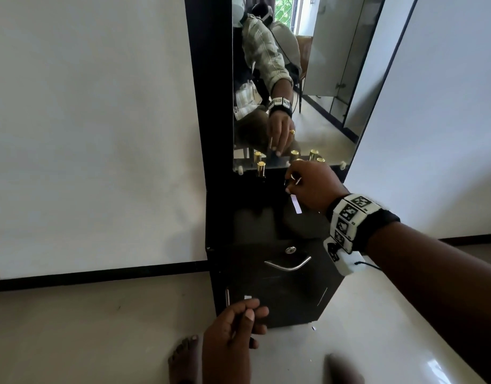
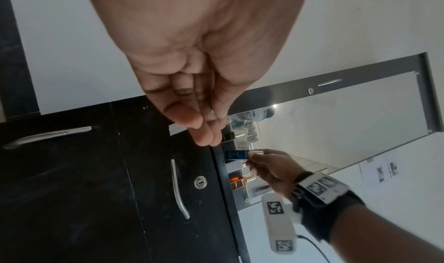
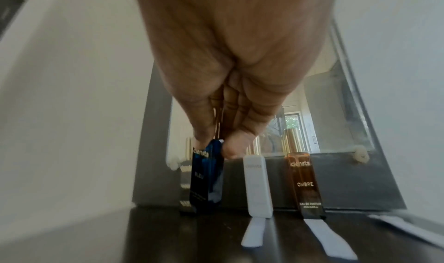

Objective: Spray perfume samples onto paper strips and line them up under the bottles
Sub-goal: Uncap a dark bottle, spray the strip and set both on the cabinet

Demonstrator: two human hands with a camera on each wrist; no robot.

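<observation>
My right hand (image 3: 216, 88) pinches the blue bottle (image 3: 207, 174) upright near the shelf's back edge, left of the white bottle (image 3: 257, 185). My left hand (image 1: 233, 325), lower and farther away, pinches a paper strip (image 1: 247, 297).

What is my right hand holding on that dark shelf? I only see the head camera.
Observer: The right wrist view shows your right hand pinching the top of a dark blue bottle marked BLEU.
Operator: Are other bottles beside it?
Observer: A white bottle and an amber bottle marked OMBRE stand upright to its right.
Operator: Do they have papers?
Observer: Yes, one white strip lies before the white bottle, another before the amber one.
</observation>
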